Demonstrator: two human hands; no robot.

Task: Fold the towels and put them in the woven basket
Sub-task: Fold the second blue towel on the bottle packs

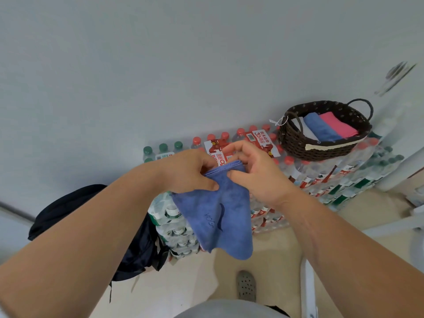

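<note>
A blue towel [220, 214] hangs folded in the air in front of me, above stacked packs of water bottles. My left hand [190, 173] pinches its upper left edge, thumb on the front of the cloth. Pinching the upper right edge beside it is my right hand [252, 171]. The dark woven basket [296, 143] stands on the bottle packs at the upper right, apart from both hands. Inside it lie a folded white towel [307, 131], a blue towel [321, 128] and a pink towel [339, 126] side by side.
Shrink-wrapped packs of water bottles [321, 175] with red and green caps stand stacked against the grey wall. A black backpack [75, 207] leans at the left. White furniture legs [307, 285] stand at the right on the beige floor, near my shoe [246, 284].
</note>
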